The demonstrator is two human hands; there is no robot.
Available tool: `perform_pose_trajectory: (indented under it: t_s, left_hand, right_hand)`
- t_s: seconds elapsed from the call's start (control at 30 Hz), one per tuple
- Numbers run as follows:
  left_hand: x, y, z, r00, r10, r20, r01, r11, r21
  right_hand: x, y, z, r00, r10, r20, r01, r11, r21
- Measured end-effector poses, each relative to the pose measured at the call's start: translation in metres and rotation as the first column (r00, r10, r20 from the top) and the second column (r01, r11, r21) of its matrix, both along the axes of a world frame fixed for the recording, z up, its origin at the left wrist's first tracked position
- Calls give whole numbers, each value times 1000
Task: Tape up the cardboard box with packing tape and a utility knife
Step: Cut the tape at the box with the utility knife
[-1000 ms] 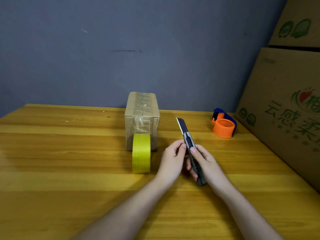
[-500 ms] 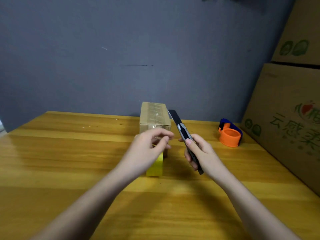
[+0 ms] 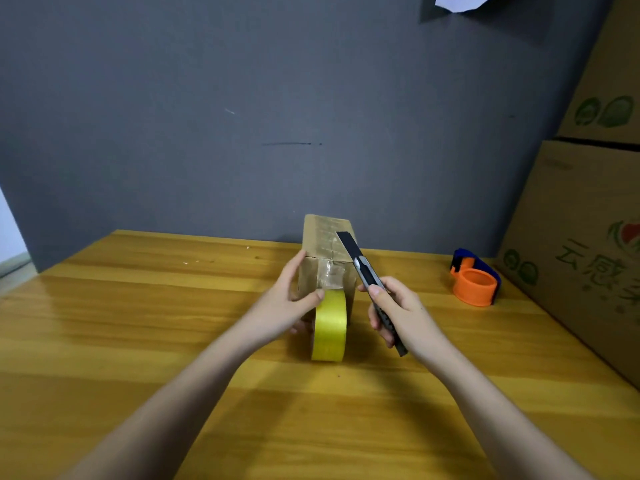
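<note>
A: Left side first. Plain wooden worktop [image 3: 138, 323], nothing on that stretch, so plenty of elbow room. Then the left hand [image 3: 284, 306]: spread around the near left corner of the cardboard box [image 3: 327, 244], one fingertip up at the top edge, thumb pressing just where the yellow tape roll [image 3: 329, 323] meets the box front. Not clamped shut on anything, more of a steadying brace. Probably there to pin the tape and stop the box sliding.

B: Makes sense. And the roll itself?

A: Standing on edge, touching the front face of the box, mid-worktop near the far wall. Clear strip running from the roll up the front and over the top, by the look of it. Left hanging there most likely because the strip hasn't been cut free yet.

B: Hence the knife.

A: Yep. Right hand [image 3: 398, 313] wrapped firmly around the utility knife [image 3: 372, 289], thumb up on the slider, blade out and angled up and toward the box. Blade tip in front of the box's right top edge; touching or not, can't tell. Held like that for a slice across the strip near the roll, at a guess.

B: Anything further right?

A: Orange and blue tape dispenser [image 3: 475, 282], well apart, unused. Beyond it, big printed cartons [image 3: 581, 237] stacked at the edge.
</note>
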State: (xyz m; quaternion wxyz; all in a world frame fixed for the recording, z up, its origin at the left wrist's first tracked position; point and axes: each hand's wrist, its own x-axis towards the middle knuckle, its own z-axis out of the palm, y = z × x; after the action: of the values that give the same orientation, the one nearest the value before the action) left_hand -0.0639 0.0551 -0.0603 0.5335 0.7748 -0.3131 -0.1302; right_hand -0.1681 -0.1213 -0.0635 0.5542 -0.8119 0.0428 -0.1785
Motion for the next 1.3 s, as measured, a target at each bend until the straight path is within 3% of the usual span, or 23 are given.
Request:
perform_pose_trajectory:
  t_s: [0.4, 0.5, 0.57, 0.67, 0.77, 0.83, 1.07, 1.3]
  left_hand:
    - [5, -6, 0, 980, -171, -104, 169, 985, -27]
    - [6, -7, -2, 976, -182, -116, 178, 983, -44]
    - [8, -7, -5, 977, -176, -119, 170, 984, -62]
    - [9, -8, -9, 977, -181, -115, 172, 981, -86]
    - [9, -8, -10, 977, -177, -116, 167, 982, -90]
    - [9, -8, -11, 978, -172, -115, 163, 983, -87]
    - [11, -9, -14, 978, -168, -126, 156, 983, -101]
    - [12, -9, -16, 978, -168, -122, 156, 982, -108]
  right_hand:
    - [-11, -8, -1, 996, 1, -92, -10, 995, -98]
    - [-17, -13, 4, 990, -46, -132, 10, 965, -263]
    - [-22, -16, 11, 981, -108, -161, 10, 858, -514]
    - [-28, -14, 22, 965, -212, -157, -28, 509, -860]
    - [-26, -10, 29, 976, -206, -69, -24, 212, -977]
    - [-22, -8, 34, 982, -184, -34, -17, 92, -996]
    - [-12, -6, 43, 993, -120, -17, -25, -70, -997]
    - [-5, -6, 47, 998, -63, -8, -17, -135, -991]
